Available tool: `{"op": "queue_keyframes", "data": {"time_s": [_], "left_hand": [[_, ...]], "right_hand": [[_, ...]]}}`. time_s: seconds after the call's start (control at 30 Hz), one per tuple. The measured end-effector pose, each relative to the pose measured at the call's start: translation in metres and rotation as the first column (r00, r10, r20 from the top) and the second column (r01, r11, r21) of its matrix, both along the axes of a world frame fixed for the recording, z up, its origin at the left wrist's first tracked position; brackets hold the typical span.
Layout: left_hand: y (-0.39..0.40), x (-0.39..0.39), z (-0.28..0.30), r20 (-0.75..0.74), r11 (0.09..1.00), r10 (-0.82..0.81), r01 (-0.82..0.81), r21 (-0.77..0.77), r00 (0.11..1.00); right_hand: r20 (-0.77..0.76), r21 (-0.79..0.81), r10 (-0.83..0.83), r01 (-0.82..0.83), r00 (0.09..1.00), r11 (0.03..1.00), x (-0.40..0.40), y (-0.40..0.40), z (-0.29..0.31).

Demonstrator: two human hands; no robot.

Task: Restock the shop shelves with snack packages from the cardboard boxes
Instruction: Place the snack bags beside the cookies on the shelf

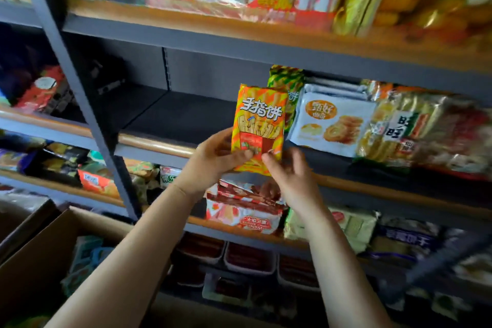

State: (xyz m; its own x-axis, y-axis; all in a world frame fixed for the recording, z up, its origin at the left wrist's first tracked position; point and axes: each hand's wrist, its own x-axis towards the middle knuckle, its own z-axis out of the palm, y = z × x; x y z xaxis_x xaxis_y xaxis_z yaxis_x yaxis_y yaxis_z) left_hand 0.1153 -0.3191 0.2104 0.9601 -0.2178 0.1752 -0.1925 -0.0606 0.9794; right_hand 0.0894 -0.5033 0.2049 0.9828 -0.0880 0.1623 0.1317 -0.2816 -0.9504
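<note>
- Packet [257,125]: orange and yellow, upright, long axis vertical, printed face toward you. You are holding it by its lower end, in front of the middle shelf [159,141], just left of the stocked goods.
- Left hand [215,160]: you are gripping the packet's lower left part, thumb curled across the front, fingers behind it and hidden.
- Right hand [290,176]: you are bringing its fingertips against the packet's bottom right corner; fingers are loosely bent. Whether they are pinching or only touching, you cannot tell.
- Green packet [286,80]: standing just behind and right of yours, partly covered by it.
- Blue-white packet [332,122]: lying tilted to the right of both.
- Gap: a bare dark stretch of the middle shelf is running left from your packet to the upright post [80,82].
- Key relation: the packet is rising above your fingers, and the gap is lying beyond and to the left of it. The left hand is nearer the gap and looks to be carrying the load, so the placing is probably falling to it, pushing away from you with the long axis kept upright.
- Risk: the packet is tall and narrow; it is likely to topple unless leaned on the green packet.
- Box [40,255]: cardboard, open, sitting near left and low, with more packages inside.
- Other shelves: above and below, holding assorted snacks, blurred.
</note>
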Motion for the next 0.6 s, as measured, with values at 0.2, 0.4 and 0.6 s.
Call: {"op": "queue_keyframes", "data": {"time_s": [0.2, 0.4, 0.6], "left_hand": [[-0.033, 0.069, 0.013, 0.106, 0.991, 0.110, -0.117, 0.060, 0.988], [-0.055, 0.140, -0.002, 0.135, 0.945, 0.075, -0.114, 0.306, 0.988], [-0.064, 0.175, -0.015, 0.084, 0.911, 0.125, -0.148, 0.385, 0.989]], "right_hand": [[0.219, -0.312, -0.178, 0.242, 0.959, 0.919, 0.059, -0.024, 0.011], [0.193, -0.472, -0.258, 0.320, 0.947, 0.821, 0.117, -0.033, 0.007], [0.139, -0.516, -0.326, 0.349, 0.935, 0.782, 0.153, -0.030, -0.004]]}}
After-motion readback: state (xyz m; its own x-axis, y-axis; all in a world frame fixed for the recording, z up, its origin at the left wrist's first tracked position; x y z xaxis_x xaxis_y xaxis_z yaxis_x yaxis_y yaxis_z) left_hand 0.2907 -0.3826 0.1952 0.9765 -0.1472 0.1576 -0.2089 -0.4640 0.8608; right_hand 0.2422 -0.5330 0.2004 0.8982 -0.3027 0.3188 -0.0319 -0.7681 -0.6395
